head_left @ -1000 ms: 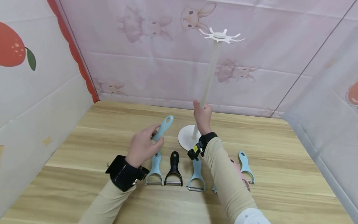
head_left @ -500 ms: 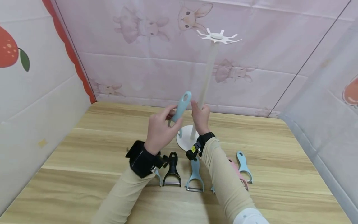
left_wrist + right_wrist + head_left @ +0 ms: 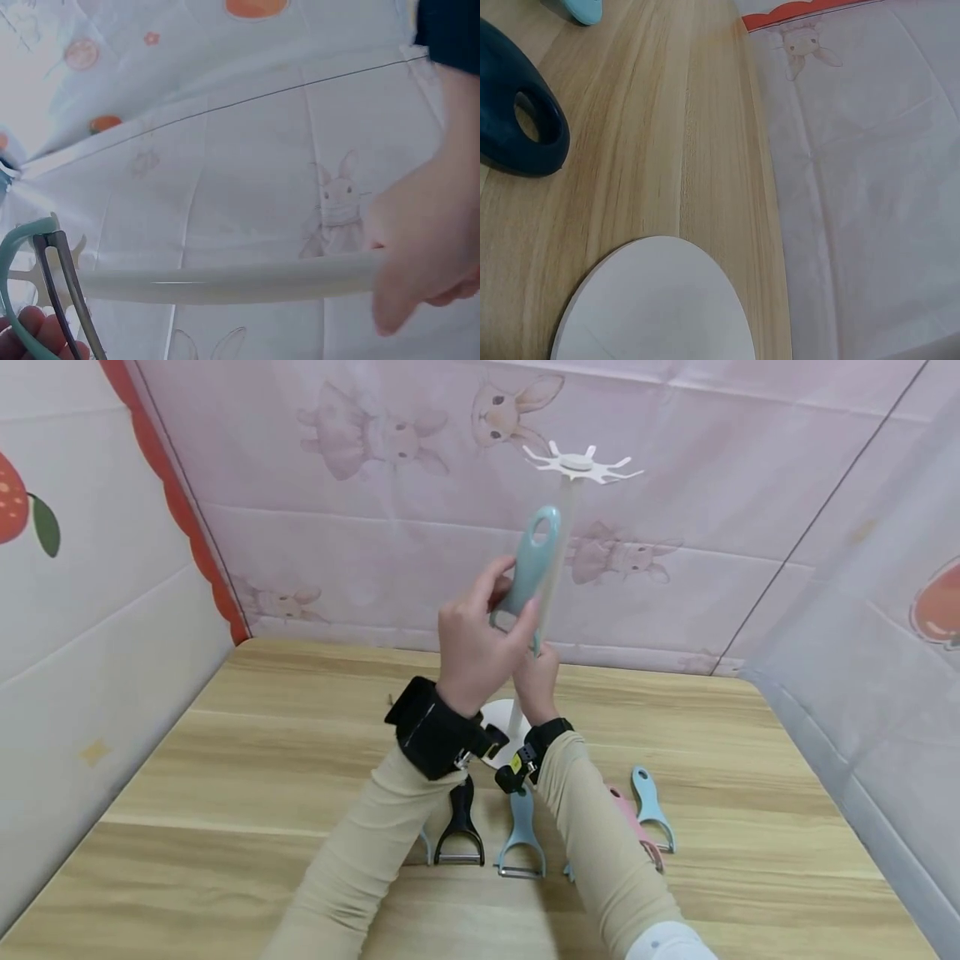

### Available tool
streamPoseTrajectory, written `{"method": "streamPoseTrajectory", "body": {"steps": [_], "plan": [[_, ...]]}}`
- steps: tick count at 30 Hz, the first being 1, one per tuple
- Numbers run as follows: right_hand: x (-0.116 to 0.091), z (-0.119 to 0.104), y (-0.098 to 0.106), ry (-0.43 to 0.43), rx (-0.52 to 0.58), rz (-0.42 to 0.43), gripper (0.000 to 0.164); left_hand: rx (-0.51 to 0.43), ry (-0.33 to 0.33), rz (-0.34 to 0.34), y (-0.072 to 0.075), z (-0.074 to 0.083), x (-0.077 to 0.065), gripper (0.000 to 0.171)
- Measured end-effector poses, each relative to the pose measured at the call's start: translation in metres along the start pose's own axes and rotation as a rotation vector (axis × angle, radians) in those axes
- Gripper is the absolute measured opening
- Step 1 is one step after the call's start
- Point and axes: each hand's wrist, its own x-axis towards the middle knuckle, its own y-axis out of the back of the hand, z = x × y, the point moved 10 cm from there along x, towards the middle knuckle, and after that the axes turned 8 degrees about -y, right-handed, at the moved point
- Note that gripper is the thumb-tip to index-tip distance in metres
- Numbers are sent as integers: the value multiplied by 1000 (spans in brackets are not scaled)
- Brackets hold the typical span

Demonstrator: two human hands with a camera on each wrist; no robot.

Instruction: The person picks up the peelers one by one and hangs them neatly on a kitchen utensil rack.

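My left hand (image 3: 480, 639) pinches a light blue peeler (image 3: 531, 564) by its lower handle, the holed end pointing up. In the left wrist view the peeler's metal blade (image 3: 64, 292) and curved frame show at the lower left, with fingertips behind. My right hand (image 3: 537, 681) grips the white pole (image 3: 555, 585) of a stand, partly hidden by the left hand. On top of the pole sits a ring of white hooks (image 3: 577, 463); nothing hangs on them. Its round white base (image 3: 660, 300) rests on the table.
On the wooden table (image 3: 750, 793) lie a black peeler (image 3: 461, 827), a blue peeler (image 3: 522, 835), a pink peeler (image 3: 626, 814) and another blue one (image 3: 651, 802). Two more blue peelers are mostly hidden by the sleeves. A pink printed cloth (image 3: 360, 552) hangs behind.
My left hand has carried the blue peeler up and to the right, from over the table to beside the pole below the hooks. The right hand keeps its grip on the pole.
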Motion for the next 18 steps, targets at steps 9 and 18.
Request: {"method": "streamPoseTrajectory", "body": {"steps": [9, 18], "plan": [[-3, 0, -2, 18, -22, -36, 44, -8, 6, 51, -11, 3, 27, 35], [-6, -9, 5, 83, -106, 101, 44, 33, 113, 33, -25, -8, 29, 36]]}}
